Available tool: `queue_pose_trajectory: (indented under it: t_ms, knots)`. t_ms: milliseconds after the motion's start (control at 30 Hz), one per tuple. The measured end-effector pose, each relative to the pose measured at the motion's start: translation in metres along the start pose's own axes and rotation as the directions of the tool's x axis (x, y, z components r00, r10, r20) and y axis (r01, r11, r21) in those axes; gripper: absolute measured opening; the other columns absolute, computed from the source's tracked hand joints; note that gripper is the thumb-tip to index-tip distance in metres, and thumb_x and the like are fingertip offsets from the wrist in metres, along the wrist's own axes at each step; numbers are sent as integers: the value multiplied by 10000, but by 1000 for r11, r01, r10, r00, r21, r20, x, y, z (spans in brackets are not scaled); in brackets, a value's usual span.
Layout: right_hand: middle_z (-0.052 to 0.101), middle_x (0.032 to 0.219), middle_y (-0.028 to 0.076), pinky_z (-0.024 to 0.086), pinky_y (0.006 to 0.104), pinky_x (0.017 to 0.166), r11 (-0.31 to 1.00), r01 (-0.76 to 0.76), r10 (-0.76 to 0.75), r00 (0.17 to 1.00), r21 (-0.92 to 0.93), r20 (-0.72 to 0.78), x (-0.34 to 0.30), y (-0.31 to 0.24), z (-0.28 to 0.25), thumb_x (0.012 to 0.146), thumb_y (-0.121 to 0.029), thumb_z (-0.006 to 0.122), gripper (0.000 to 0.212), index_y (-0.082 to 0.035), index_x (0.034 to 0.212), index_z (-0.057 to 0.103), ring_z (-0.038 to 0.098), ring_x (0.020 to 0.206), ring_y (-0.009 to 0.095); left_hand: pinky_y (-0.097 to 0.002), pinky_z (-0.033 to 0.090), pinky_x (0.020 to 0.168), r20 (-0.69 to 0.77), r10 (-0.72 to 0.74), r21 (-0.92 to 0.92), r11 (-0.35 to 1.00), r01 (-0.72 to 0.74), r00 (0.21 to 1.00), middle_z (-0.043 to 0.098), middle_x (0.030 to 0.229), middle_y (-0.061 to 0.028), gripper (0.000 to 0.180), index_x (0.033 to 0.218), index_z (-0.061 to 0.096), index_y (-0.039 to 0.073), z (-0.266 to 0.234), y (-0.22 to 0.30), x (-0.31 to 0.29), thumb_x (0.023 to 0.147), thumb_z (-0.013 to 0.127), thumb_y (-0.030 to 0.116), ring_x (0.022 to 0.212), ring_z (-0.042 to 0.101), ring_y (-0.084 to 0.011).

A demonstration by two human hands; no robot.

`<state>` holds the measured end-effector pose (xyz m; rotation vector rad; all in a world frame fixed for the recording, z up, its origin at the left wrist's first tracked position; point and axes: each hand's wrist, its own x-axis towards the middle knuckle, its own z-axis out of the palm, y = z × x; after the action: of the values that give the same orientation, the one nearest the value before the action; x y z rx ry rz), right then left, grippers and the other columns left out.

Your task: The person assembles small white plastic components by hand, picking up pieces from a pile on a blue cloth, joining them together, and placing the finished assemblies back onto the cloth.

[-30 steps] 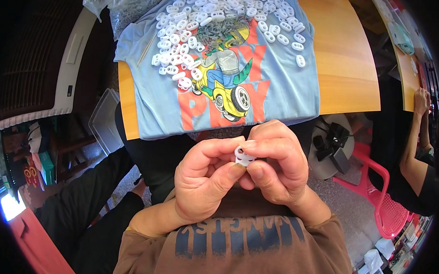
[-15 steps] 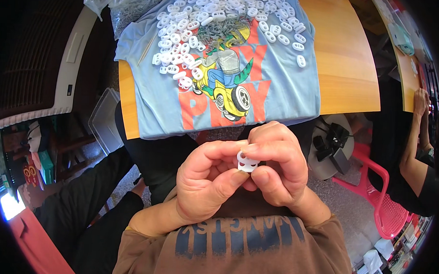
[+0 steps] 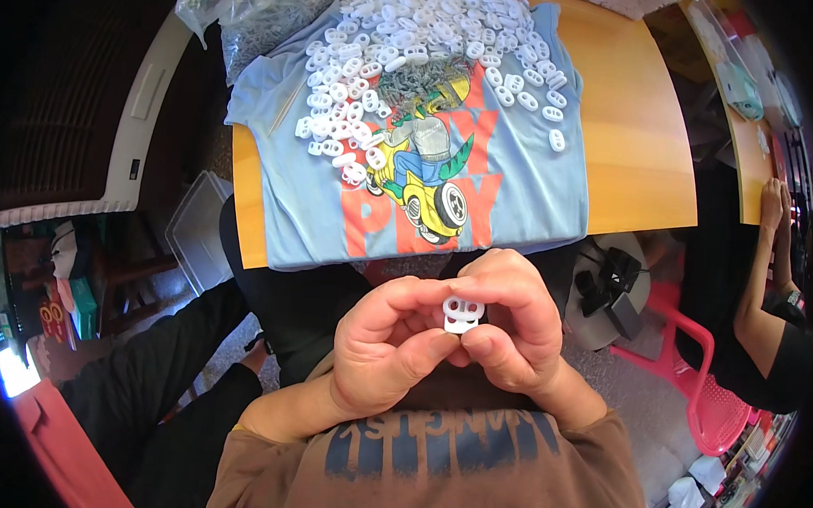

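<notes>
Apparently, in the head view, assembly is in hand: the left hand [image 3: 384, 338] and right hand [image 3: 518, 321] pinch one white toggle [image 3: 463, 316] between thumbs and fingers, nearer the body than the blue shirt [image 3: 538, 200] with its loose pieces [image 3: 339, 92]. Next seems to call for even thumb pressure, holes lined up.
</notes>
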<state>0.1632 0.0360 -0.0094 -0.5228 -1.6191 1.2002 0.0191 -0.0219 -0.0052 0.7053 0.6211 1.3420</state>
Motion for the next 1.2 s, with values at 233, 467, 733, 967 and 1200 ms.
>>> queue_pose_trajectory:
  t_ms: [233,467,733,967,1200]
  knots:
    - [550,825,85,417,268,575,989,-56,56,998,135,10,-6,0,6,840,-87,581,292,14,1108,521,497,651,152,-189,474,653,9,-19,38,999,18,1000,528,951,-43,320,1153,490,-1,-1,5,1,844,573,-14,767,551,-70]
    - [548,817,90,409,275,579,993,15,-16,1000,114,10,-9,8,9,872,-108,544,260,9,1101,502,489,642,156,-166,420,583,-7,9,48,999,-9,1000,519,895,-29,300,1129,504,-1,-2,0,0,841,588,1,682,504,-41]
    - [551,791,90,398,292,566,993,45,-41,998,111,-43,-11,10,12,878,-127,542,236,9,1067,502,488,632,175,-162,402,549,-22,46,77,996,-44,999,516,860,-29,289,1114,517,25,1,-3,0,838,604,27,629,488,-41]
    - [586,876,115,410,300,576,990,76,-68,995,121,-74,-13,12,15,884,-109,528,217,8,1064,493,494,647,177,-160,393,518,-23,82,119,990,-78,996,517,862,-33,291,1117,521,46,2,-8,0,839,607,43,602,483,-41]
    - [583,899,112,416,296,584,979,105,-90,992,173,-93,-15,17,19,887,-97,521,214,1,1073,479,493,654,171,-167,395,512,-22,140,156,978,-135,990,526,881,-43,261,1087,523,45,-1,-14,-1,839,603,30,600,487,-51]
